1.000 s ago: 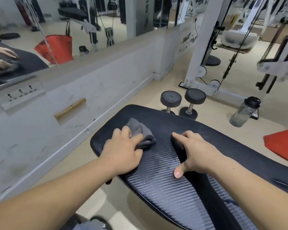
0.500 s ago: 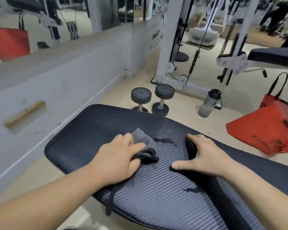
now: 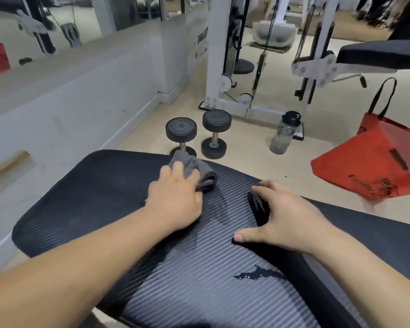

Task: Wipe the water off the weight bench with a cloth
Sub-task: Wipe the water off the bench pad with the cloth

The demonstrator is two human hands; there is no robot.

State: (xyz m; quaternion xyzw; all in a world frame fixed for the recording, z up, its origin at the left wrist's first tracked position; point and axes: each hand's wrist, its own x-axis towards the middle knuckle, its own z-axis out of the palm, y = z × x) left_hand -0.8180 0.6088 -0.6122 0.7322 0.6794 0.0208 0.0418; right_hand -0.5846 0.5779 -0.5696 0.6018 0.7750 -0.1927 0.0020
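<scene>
The black ribbed pad of the weight bench [image 3: 85, 197] fills the lower half of the view. My left hand [image 3: 175, 200] presses a crumpled grey cloth [image 3: 194, 166] flat on the pad near its far edge. My right hand [image 3: 284, 221] rests palm down on the pad with its fingers spread, holding nothing. A small puddle of water [image 3: 256, 275] lies on the pad below my right hand. Faint wet streaks [image 3: 219, 209] show between the two hands.
Two black dumbbells [image 3: 197, 136] stand on end on the floor just beyond the bench. A clear water bottle [image 3: 283, 133] is to their right, and a red tote bag [image 3: 384, 162] lies further right. A white cable machine [image 3: 225, 67] and a grey wall [image 3: 81, 110] stand behind.
My left hand has pushed the cloth forward, toward the far edge of the pad. The dark water patch between the hands is now only faint streaks. The view has shifted right.
</scene>
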